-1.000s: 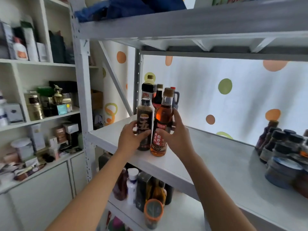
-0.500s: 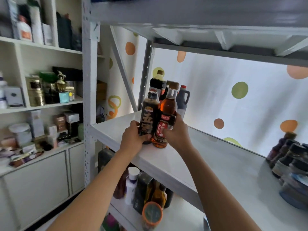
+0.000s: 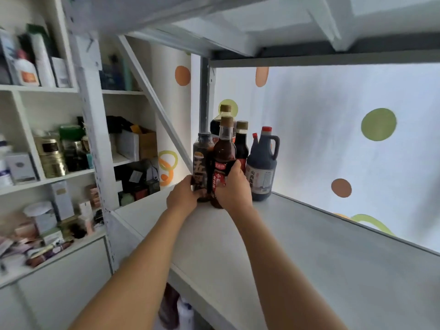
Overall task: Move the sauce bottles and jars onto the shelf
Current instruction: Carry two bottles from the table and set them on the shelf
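**Two bottles being set among the group at the back corner of the shelf**

Both hands are out at about 12 o'clock on the white shelf (image 3: 309, 270). The left hand (image 3: 182, 197) wraps its fingers round the base of a dark sauce bottle (image 3: 202, 160) with a black label; the right hand (image 3: 234, 188) grips a red-brown bottle with a brown cap (image 3: 223, 158), fingers curled across its red label. The two bottles touch each other and appear to stand on the shelf board, though the hands hide most of their bases, so I cannot tell whether full weight is down

Just behind them, toward 12 and 1 o'clock, bottles already placed stand close together: a large dark bottle with a brown cap (image 3: 225, 113), a slim dark bottle (image 3: 241, 144) and a handled vinegar jug (image 3: 262, 167) with a red cap. The long run of shelf toward 3 o'clock shows nothing on it in this view

By my reading the task is well under way: several bottles are shelved, and these two need only releasing. More containers show dimly on a lower level at 6 o'clock (image 3: 177, 310); whether they are to be moved I cannot say
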Motion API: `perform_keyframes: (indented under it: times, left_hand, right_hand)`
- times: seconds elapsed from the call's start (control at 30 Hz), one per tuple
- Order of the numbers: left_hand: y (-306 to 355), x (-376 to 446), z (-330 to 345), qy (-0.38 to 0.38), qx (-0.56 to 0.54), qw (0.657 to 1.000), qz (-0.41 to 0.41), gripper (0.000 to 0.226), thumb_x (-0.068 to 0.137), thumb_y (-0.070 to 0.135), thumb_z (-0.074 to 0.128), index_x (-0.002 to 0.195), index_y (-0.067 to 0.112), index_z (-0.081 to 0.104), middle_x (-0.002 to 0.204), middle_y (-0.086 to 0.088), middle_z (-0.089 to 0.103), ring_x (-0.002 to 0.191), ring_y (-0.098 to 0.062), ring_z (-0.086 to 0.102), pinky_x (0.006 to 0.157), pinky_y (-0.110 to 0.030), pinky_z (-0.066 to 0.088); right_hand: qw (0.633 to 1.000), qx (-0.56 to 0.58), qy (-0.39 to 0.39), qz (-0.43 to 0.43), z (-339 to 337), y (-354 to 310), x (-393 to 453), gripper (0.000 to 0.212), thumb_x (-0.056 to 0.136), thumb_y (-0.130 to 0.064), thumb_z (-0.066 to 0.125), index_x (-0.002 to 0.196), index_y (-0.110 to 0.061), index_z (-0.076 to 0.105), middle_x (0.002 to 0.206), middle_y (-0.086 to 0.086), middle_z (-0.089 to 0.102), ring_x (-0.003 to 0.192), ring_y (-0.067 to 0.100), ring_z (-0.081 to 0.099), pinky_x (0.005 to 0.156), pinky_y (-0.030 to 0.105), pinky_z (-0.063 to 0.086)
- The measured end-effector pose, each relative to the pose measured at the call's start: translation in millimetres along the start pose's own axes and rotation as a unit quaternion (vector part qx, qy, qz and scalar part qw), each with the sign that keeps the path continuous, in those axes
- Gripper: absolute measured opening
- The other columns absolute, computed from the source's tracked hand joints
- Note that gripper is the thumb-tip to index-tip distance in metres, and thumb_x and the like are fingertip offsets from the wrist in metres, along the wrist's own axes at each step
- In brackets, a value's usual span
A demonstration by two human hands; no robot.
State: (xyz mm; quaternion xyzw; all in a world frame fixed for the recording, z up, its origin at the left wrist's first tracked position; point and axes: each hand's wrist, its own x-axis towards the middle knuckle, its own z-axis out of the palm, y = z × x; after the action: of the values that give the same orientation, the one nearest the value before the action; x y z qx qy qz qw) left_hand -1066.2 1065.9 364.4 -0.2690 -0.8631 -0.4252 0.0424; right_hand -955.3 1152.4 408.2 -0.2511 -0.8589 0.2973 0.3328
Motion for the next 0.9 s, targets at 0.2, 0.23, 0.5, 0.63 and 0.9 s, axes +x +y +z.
perform_keyframes:
  times: [0.2,0.23,0.5,0.63,0.9]
  left_hand:
    - [-7.9,35.2,17.1,-0.002,0.012,1.0,0.013,0.041,0.092,0.04,0.059,0.131,0.028,0.049,0.134,0.002,0.059,0.118,-0.028,0.056,0.09,-0.039,0.044]
    - [-9.9,38.0,19.4,0.0,0.017,1.0,0.019,0.041,0.093,0.04,0.058,0.131,0.028,0.048,0.133,0.002,0.059,0.118,-0.028,0.057,0.088,-0.038,0.045]
    - [-15.3,46.9,26.5,-0.007,0.001,1.0,0.02,0.045,0.096,0.045,0.05,0.139,0.036,0.04,0.138,0.003,0.056,0.121,-0.027,0.055,0.09,-0.039,0.044]
    - [-14.2,44.9,24.8,0.003,-0.005,0.999,0.031,0.043,0.096,0.043,0.052,0.136,0.036,0.041,0.136,0.004,0.057,0.121,-0.026,0.055,0.082,-0.033,0.039]
    - [-14.7,46.2,28.4,0.022,0.006,1.0,0.018,0.047,0.095,0.044,0.052,0.139,0.032,0.038,0.136,0.001,0.057,0.121,-0.027,0.055,0.091,-0.036,0.043]
  right_hand:
    - [0.999,-0.042,0.015,-0.018,21.8,18.6,19.9,0.072,0.097,-0.022,0.053,0.154,-0.005,0.013,0.146,0.012,0.046,0.124,0.032,0.054,0.09,0.038,0.048]
    - [0.999,-0.046,0.011,-0.02,24.7,21.2,21.3,0.072,0.098,-0.024,0.051,0.155,-0.004,0.01,0.151,0.012,0.042,0.128,0.032,0.051,0.094,0.039,0.048]
    - [0.998,-0.032,0.052,-0.002,34.0,42.6,23.1,0.053,0.097,-0.04,0.055,0.141,-0.013,0.044,0.137,0.007,0.05,0.123,0.025,0.05,0.091,0.036,0.046]
    - [1.0,0.01,0.025,0.008,36.5,45.7,22.1,0.064,0.082,-0.023,0.07,0.14,-0.014,0.043,0.134,0.005,0.052,0.118,0.025,0.054,0.091,0.035,0.048]
    - [0.999,-0.003,0.027,0.029,42.8,53.4,27.7,0.022,0.088,-0.02,0.068,0.104,-0.01,0.057,0.116,0.007,0.055,0.099,0.026,0.057,0.081,0.034,0.046]
